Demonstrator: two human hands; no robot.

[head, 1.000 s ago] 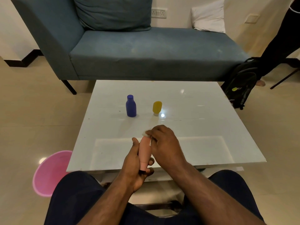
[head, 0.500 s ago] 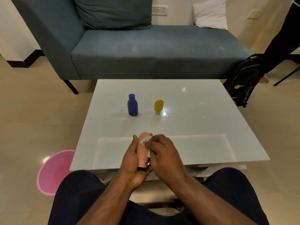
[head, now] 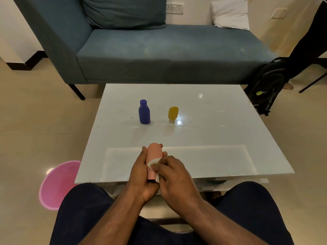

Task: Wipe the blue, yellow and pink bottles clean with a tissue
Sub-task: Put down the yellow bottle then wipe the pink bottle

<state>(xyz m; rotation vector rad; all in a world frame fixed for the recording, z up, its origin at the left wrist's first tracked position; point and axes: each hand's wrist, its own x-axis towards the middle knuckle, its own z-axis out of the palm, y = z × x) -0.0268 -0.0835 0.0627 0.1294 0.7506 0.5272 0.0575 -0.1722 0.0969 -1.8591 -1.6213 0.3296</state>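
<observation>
My left hand [head: 141, 172] grips the pink bottle [head: 154, 152] over the near edge of the white table [head: 212, 138], cap end toward me. My right hand [head: 174, 175] pinches a small white tissue [head: 151, 162] and presses it against the bottle's lower half. The blue bottle [head: 144, 112] stands upright at the table's middle. To its right the yellow bottle [head: 172, 114] stands on its pale cap.
A pink bin [head: 56, 184] sits on the floor at the table's near left corner. A blue-grey sofa [head: 159, 48] stands behind the table. A black backpack [head: 267, 87] leans at the far right, beside another person's dark-clad leg [head: 307, 41].
My right hand slid the tissue from the bottle's far tip down toward the cap end. The left hand kept holding the bottle.
</observation>
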